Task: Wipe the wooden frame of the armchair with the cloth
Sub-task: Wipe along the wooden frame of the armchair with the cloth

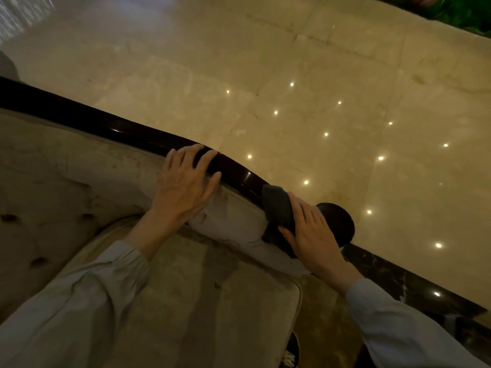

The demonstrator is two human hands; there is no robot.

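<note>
The armchair's dark glossy wooden frame curves from the left edge down to a round scroll end at centre right. My left hand rests flat on the frame and the beige padded arm, fingers spread, holding nothing. A dark grey cloth lies folded over the frame just before the scroll end. My right hand presses on the cloth, with its fingers over it. Part of the cloth is hidden under that hand.
The beige tufted upholstery and seat cushion fill the lower left. Polished cream marble floor with light reflections lies beyond the frame. A dark marble border strip runs at lower right. A shoe shows at the bottom.
</note>
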